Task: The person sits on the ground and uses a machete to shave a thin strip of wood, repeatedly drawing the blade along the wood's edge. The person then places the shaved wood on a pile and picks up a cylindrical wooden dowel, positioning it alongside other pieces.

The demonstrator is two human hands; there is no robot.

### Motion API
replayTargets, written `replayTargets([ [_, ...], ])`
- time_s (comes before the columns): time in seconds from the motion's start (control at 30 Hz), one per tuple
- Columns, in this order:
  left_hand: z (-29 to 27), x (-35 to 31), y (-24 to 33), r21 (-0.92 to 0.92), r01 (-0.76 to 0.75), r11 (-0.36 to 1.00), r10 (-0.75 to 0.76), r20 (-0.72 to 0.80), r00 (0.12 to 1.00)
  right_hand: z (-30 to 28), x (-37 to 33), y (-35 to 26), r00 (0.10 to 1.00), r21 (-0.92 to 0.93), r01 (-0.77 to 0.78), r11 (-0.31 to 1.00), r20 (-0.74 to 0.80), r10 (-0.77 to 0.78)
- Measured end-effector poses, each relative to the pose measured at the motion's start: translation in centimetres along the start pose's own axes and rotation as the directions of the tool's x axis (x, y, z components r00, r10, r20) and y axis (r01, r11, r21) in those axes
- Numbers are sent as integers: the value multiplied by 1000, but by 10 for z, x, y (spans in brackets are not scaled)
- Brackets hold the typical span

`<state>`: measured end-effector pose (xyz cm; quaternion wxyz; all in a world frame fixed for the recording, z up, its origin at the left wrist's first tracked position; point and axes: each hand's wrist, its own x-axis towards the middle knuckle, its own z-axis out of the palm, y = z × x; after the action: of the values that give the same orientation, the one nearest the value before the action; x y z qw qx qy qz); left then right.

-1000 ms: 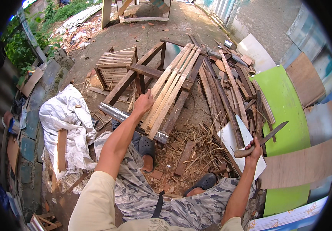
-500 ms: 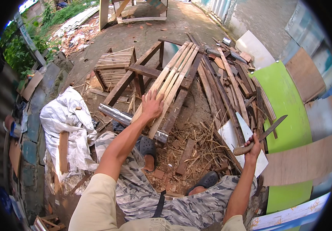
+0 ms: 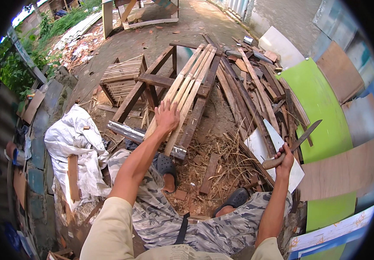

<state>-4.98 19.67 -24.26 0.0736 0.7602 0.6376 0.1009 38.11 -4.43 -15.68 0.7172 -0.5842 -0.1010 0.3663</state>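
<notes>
My left hand lies flat with spread fingers on several pale wooden strips. Side by side, the strips slope away from me across a dark wooden frame. Their near ends rest by a crossbar wrapped in shiny metal. In my right hand, out to the right, is a machete, with the fingers wrapped round its wooden handle. The blade points up and to the right, apart from the strips.
Dark boards and scrap wood are heaped on the right beside a green panel. A slatted wooden stool stands beyond the frame at left. White sacking lies on my left. Shavings and a short board lie between my feet.
The view has shifted slightly, so the scene sits a little further left. My left hand stays on the strips, and my right hand still holds the machete out to the side.
</notes>
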Motion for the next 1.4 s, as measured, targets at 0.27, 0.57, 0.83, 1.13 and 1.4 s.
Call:
replayTargets([
  [0.27, -19, -3, 31, 124, -141, 982, 125, 128, 984, -4, -4, -2, 1000, 2, 11, 1000, 14, -11],
  [0.57, 6, 9, 30, 106, -28, 994, 16, 110, 994, -5, -8, -5, 1000, -10, 24, 1000, -13, -24],
  [0.83, -20, 27, 22, -168, 245, 955, -247, 9, 969, -15, -12, -7, 999, -48, 5, 999, -49, -7],
  [1.13, 0, 40, -44, -444, 189, 876, -212, -3, 977, -24, -8, -4, 998, -59, 13, 998, -55, -16],
  [1.4, -8, 31, -32, -428, 184, 885, -195, 20, 981, -20, -6, -2, 999, -83, 0, 997, -45, -4],
])
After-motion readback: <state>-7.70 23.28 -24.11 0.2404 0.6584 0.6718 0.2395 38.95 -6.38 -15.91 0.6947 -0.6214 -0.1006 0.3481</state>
